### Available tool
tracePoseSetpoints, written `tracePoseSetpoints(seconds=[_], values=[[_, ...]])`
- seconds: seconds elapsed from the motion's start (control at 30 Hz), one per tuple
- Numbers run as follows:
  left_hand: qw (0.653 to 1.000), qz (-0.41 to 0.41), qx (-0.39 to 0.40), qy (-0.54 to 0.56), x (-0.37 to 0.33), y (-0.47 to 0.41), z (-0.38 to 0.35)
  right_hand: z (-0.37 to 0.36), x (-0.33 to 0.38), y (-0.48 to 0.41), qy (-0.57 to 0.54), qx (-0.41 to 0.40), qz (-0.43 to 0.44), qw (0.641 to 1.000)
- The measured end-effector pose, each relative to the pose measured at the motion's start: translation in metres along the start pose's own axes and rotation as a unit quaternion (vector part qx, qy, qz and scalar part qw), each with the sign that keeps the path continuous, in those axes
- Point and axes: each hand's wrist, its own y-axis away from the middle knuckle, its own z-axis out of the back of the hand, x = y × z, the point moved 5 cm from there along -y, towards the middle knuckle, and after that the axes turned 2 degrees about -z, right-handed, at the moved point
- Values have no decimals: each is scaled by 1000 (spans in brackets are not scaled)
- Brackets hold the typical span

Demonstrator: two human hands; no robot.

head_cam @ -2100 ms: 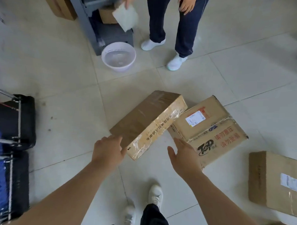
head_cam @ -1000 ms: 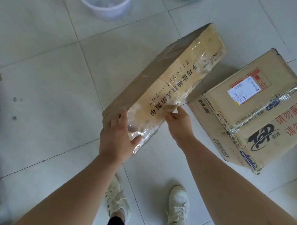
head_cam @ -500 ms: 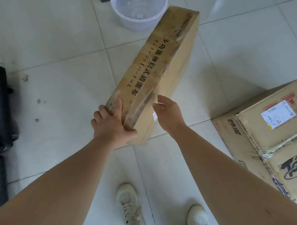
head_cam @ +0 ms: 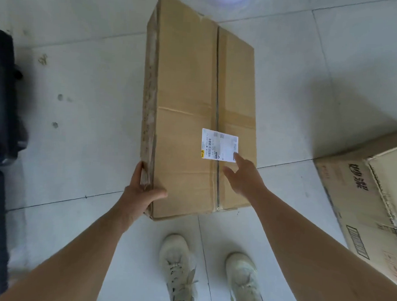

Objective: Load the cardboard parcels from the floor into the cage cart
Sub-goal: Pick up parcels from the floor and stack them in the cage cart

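Leftmost, the left hand [head_cam: 141, 191] clamps the near corner of the long parcel [head_cam: 191, 81], holding it face-up above the floor [head_cam: 79, 145], seemingly so the slack, uncurled right hand [head_cam: 243, 176] can touch its label [head_cam: 219, 145]; a second parcel [head_cam: 361, 203] rests rightward.

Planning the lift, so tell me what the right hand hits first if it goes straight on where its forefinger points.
The white label on the box. The right hand has its forefinger tip at the label's near right corner; whether it touches, I cannot tell.
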Motion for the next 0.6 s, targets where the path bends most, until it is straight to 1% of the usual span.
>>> tracePoseSetpoints(seconds=[0.1, 0.2, 0.27, 0.4, 0.43, 0.53, 0.6], values=[[997, 30, -7, 67, 22, -20, -5, -25, -9, -8, 11, 0, 9, 1000], [994, 16, -65, 83, 44, -39, -1, -38, -15, -12, 83, -24, 53, 995], [994, 17, -102, 46, 58, -47, 4, -40, -22, -18, 98, -37, 64, 992], [991, 14, -117, -66, 71, -60, 3, -30, -40, -36, 162, -110, 29, 980], [989, 17, -117, -93, 72, -63, 2, -31, -46, -41, 155, -104, 22, 982], [985, 25, -127, -114, 82, -73, -5, -37, -59, -53, 30, -46, 23, 998], [980, 17, -154, -125, 83, -74, -7, -36, -59, -53, 8, -49, 34, 998]])
